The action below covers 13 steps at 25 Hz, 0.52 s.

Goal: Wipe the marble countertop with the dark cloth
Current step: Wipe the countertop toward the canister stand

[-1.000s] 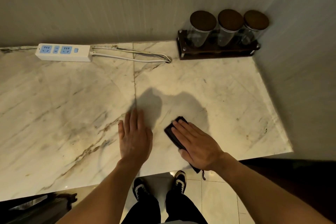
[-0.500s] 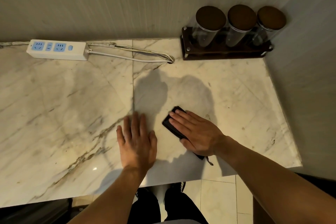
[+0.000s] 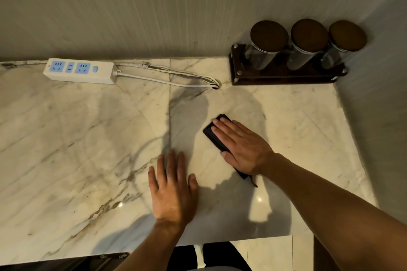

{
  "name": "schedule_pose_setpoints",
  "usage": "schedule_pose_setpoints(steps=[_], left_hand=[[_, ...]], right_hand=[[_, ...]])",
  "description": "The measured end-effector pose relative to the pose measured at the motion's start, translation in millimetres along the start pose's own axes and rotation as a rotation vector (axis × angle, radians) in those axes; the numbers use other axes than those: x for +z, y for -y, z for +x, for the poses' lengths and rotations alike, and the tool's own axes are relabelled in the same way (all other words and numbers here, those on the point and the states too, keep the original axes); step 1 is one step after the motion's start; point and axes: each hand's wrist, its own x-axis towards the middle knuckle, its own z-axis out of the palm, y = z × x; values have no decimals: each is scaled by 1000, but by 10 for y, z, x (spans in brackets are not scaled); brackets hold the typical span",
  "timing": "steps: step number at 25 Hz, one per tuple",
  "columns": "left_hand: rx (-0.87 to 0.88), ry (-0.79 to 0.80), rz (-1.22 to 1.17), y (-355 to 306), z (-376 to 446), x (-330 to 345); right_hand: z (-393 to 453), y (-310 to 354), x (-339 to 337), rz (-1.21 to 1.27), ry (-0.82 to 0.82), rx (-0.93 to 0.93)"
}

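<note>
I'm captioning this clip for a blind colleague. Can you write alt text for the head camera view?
A person's right hand presses a folded dark cloth flat on a marble countertop, with the left hand resting palm down beside it. A white power strip and three lidded glass jars in a dark rack sit along the back wall.

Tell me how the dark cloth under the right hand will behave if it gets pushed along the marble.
The dark cloth is folded into a flat pad, so it is probably soft and light. Pinned by the right hand, it will likely slide easily over the glossy countertop. Its loose tail end near the wrist may trail or unfold.
</note>
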Motion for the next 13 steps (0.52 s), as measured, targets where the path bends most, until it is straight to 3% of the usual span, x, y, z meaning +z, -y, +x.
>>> schedule_pose_setpoints(steps=[6, 13], left_hand=[[10, 9, 9, 5, 0, -5], [4, 22, 37, -1, 3, -5]], right_hand=[[262, -133, -55, 13, -11, 155], [550, -129, -83, 150, -86, 580]])
